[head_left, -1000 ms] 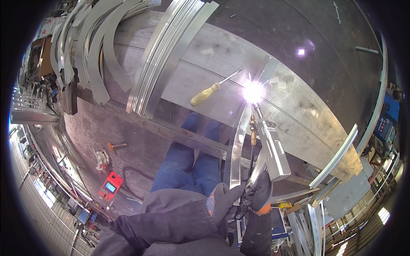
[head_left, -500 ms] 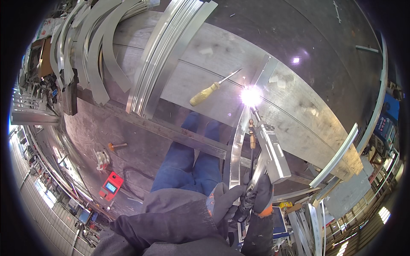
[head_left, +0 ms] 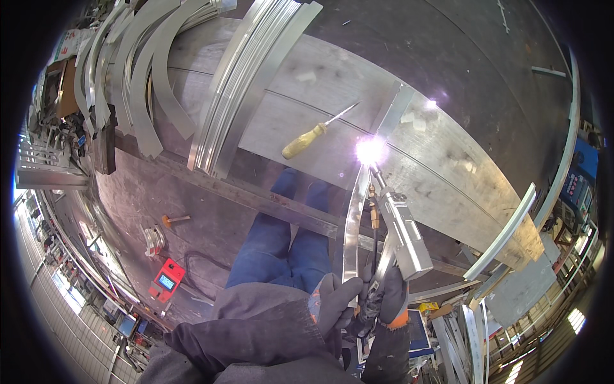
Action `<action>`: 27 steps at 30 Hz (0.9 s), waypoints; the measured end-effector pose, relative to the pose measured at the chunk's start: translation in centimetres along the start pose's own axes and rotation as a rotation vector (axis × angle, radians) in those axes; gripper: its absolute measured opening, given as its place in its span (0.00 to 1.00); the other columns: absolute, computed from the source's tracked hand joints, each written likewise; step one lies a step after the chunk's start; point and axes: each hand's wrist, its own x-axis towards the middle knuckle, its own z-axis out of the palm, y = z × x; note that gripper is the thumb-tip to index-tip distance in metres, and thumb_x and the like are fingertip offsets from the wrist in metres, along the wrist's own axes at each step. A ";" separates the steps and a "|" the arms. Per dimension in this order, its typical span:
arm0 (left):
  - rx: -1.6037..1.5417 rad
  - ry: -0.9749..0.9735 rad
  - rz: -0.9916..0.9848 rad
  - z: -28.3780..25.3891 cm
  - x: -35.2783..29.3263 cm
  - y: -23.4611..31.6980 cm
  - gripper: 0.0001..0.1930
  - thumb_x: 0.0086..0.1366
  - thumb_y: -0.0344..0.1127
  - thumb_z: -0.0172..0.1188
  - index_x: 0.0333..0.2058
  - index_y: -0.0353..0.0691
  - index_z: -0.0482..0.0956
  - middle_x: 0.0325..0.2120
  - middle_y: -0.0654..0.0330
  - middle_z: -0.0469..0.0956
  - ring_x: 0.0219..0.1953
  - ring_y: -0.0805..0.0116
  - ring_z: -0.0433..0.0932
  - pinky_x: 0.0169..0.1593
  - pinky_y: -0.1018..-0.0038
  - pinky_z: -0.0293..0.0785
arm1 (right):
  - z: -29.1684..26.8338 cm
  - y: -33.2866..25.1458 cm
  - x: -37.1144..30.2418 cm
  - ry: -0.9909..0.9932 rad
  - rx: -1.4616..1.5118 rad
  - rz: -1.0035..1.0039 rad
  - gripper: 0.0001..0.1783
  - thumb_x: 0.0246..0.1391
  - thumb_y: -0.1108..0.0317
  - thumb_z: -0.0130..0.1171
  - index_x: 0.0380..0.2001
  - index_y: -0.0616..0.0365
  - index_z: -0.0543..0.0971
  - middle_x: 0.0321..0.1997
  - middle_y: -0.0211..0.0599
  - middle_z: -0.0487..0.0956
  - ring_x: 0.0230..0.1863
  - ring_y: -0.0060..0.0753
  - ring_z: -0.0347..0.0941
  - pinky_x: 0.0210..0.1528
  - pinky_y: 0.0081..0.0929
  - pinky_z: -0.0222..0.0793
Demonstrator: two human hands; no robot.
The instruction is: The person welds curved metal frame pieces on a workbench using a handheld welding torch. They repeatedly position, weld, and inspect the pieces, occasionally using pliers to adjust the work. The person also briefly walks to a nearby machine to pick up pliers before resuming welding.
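Note:
My right hand [head_left: 391, 299], in a dark glove with an orange cuff, is closed round the handle of a welding torch [head_left: 407, 233]. The torch's nozzle points away from me into a glaring white-violet arc [head_left: 371, 152], which hides the tip and the joint. A narrow curved metal strip [head_left: 352, 233] runs from the arc back to my left hand [head_left: 334, 302]. That gloved hand is closed on the strip's near end, close beside the torch handle. Left of the arc, a screwdriver [head_left: 306, 141] with a yellowish handle lies on the metal plate [head_left: 441, 153].
Stacked metal strips [head_left: 246, 83] cross the plate at left, with curved flat pieces [head_left: 144, 83] beyond them. A steel bar [head_left: 281, 208] passes above my legs. A red device with a screen [head_left: 167, 280] and an orange-headed hammer [head_left: 176, 219] lie at lower left. A pale curved strip [head_left: 502, 237] lies at right.
The arc and the torch have shifted slightly toward me and left along the strip. A bit more of the strip shows beyond the arc. Both hands keep their grip.

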 end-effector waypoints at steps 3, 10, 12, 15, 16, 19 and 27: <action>0.010 -0.080 0.083 -1.0 1.0 -1.0 0.13 0.78 0.33 0.50 0.54 0.34 0.74 0.22 0.59 0.74 0.20 0.74 0.74 0.22 0.77 0.67 | -0.1 1.0 0.1 0.076 -0.124 -0.086 0.22 0.74 0.53 0.45 0.51 0.64 0.76 0.36 0.37 0.80 0.30 0.27 0.75 0.29 0.26 0.72; 0.415 -0.102 0.885 -1.0 1.3 -3.0 0.13 0.77 0.41 0.55 0.51 0.39 0.72 0.20 0.62 0.69 0.17 0.75 0.67 0.20 0.74 0.63 | -0.1 -1.2 -1.4 -0.127 0.120 0.060 0.33 0.67 0.38 0.53 0.51 0.61 0.75 0.33 0.38 0.78 0.20 0.28 0.73 0.21 0.27 0.69; 0.086 -0.015 0.387 -0.3 1.1 -2.3 0.15 0.75 0.45 0.59 0.48 0.40 0.71 0.20 0.63 0.69 0.17 0.75 0.67 0.20 0.74 0.63 | 0.3 -2.6 -2.7 -0.104 0.178 -0.004 0.35 0.64 0.35 0.56 0.53 0.59 0.74 0.32 0.36 0.77 0.19 0.28 0.72 0.19 0.26 0.67; -0.015 0.070 -0.045 0.2 1.0 -1.2 0.23 0.68 0.54 0.65 0.43 0.41 0.69 0.25 0.59 0.74 0.20 0.72 0.72 0.21 0.72 0.67 | 0.3 -3.6 -4.4 -0.171 0.372 -0.006 0.36 0.62 0.34 0.57 0.57 0.53 0.70 0.32 0.34 0.74 0.21 0.29 0.71 0.19 0.28 0.66; -0.004 0.058 0.016 0.2 1.0 -1.1 0.23 0.68 0.54 0.65 0.44 0.40 0.70 0.28 0.57 0.76 0.23 0.70 0.74 0.24 0.71 0.71 | 0.1 -3.4 -4.6 -0.211 0.417 -0.032 0.36 0.62 0.34 0.57 0.57 0.53 0.70 0.33 0.33 0.73 0.22 0.30 0.71 0.20 0.29 0.67; -0.048 -0.005 0.086 -0.2 1.9 -1.9 0.24 0.68 0.53 0.64 0.46 0.37 0.74 0.34 0.55 0.78 0.31 0.66 0.79 0.32 0.67 0.79 | -1.2 -2.3 -4.8 -0.221 0.480 -0.098 0.33 0.64 0.34 0.54 0.51 0.54 0.72 0.34 0.33 0.72 0.26 0.32 0.73 0.25 0.33 0.71; -0.058 -0.172 0.375 -4.0 10.6 -3.2 0.25 0.69 0.53 0.63 0.54 0.40 0.72 0.36 0.53 0.82 0.37 0.57 0.83 0.41 0.57 0.83 | -3.7 -3.3 -3.4 -0.284 0.249 -0.325 0.31 0.66 0.38 0.52 0.47 0.60 0.74 0.41 0.40 0.79 0.30 0.38 0.77 0.30 0.33 0.75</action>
